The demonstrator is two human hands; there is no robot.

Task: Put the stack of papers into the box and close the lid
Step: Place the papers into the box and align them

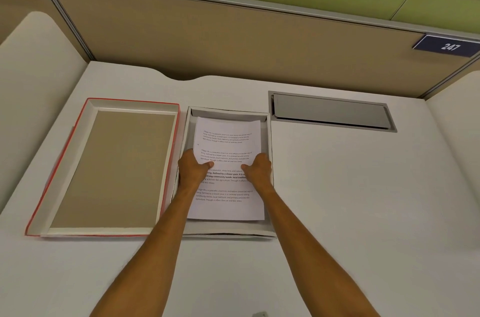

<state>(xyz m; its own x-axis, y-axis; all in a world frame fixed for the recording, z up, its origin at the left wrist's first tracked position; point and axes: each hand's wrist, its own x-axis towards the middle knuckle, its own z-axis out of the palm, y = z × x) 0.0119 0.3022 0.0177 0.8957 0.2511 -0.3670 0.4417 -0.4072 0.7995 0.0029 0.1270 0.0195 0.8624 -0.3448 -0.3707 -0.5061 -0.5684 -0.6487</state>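
A stack of printed white papers (228, 142) lies inside the open white box (228, 111) at the middle of the desk. My left hand (193, 168) grips the stack's left edge, thumb on top of the sheet. Opposite it, my right hand (258, 168) grips the right edge in the same way. The papers' near end rests low in the box and the far end sits slightly off the far wall. To the box's left, the red-edged lid (109, 168) lies upside down, its brown inside facing up.
A grey cable hatch (330, 111) is set into the white desk (363, 199) at the back right. Tan partition panels (233, 38) close off the back, with a "247" label (448, 46) at right. Curved white side panels stand at both ends.
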